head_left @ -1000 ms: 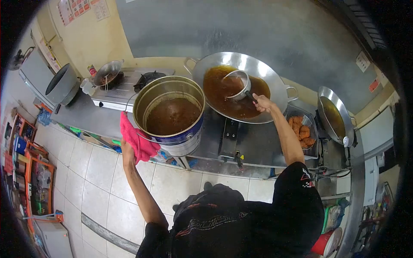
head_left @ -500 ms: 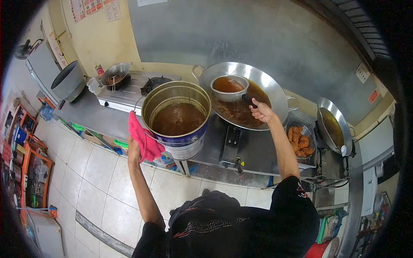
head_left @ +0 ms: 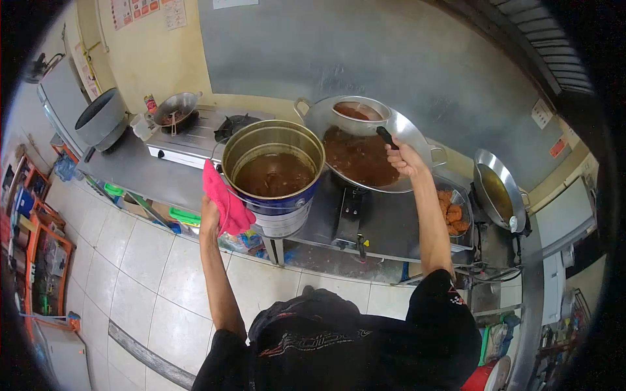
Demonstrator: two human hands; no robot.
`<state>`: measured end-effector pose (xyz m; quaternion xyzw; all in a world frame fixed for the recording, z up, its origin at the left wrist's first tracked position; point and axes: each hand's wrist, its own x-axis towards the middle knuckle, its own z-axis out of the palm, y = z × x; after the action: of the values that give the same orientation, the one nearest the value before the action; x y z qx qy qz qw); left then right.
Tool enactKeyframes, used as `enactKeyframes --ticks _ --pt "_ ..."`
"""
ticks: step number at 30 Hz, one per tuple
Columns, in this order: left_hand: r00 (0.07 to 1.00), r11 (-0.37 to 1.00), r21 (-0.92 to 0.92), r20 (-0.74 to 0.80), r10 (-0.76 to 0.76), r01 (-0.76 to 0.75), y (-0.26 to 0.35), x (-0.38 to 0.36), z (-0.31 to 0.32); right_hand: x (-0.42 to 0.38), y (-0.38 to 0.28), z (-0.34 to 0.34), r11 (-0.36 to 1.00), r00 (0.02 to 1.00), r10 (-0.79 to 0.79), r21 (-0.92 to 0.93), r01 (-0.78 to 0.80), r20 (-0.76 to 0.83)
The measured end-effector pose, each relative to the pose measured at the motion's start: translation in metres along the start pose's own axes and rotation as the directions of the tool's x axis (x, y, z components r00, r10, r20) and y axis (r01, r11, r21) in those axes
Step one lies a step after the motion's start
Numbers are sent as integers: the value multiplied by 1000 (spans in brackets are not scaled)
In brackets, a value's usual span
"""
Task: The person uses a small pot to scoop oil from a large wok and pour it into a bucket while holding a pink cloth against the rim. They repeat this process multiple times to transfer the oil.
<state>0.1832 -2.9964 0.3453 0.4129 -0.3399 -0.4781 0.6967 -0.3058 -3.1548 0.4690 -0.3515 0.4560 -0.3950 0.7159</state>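
Note:
My left hand (head_left: pixel 210 215) is closed on a pink cloth (head_left: pixel 228 207) at the left side of a large blue and white metal bucket (head_left: pixel 282 221). Brown liquid lies in the bucket. My right hand (head_left: pixel 405 159) grips the black handle of a metal saucepan (head_left: pixel 362 112), which holds reddish-brown liquid and is tilted over the far side of a wide wok (head_left: pixel 409 133). Dark brown liquid covers the wok's bottom.
Fried pieces (head_left: pixel 454 215) lie in a basket right of the wok. Beyond them stands a second wok (head_left: pixel 488 186) with yellowish oil. A stove (head_left: pixel 189 151) with a small pan (head_left: pixel 184 104) and a grey pot (head_left: pixel 101 120) are at the left.
The saucepan has moved up and slightly right, toward the wok's far rim, and is more tilted. My right hand has shifted slightly right. More brown liquid shows in the wok.

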Motion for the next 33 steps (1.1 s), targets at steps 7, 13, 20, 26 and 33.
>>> enactKeyframes --ticks 7,13,20,26,33 --pt "998 1000 18 68 -8 7 -8 12 -14 -30 5 11 1000 1000 -24 -6 24 -9" --pt "994 999 -23 104 -21 24 5 6 -6 -63 7 44 994 997 -69 -88 67 -23" --pt "984 1000 -25 178 -9 13 10 2 -9 -87 27 91 974 993 -119 -196 115 -7" --pt "983 1000 14 184 -16 14 2 9 -22 -87 41 117 958 992 -122 -259 121 9" --pt "988 994 94 137 -68 55 -1 10 -28 -83 46 135 903 981 -184 -406 144 -62"
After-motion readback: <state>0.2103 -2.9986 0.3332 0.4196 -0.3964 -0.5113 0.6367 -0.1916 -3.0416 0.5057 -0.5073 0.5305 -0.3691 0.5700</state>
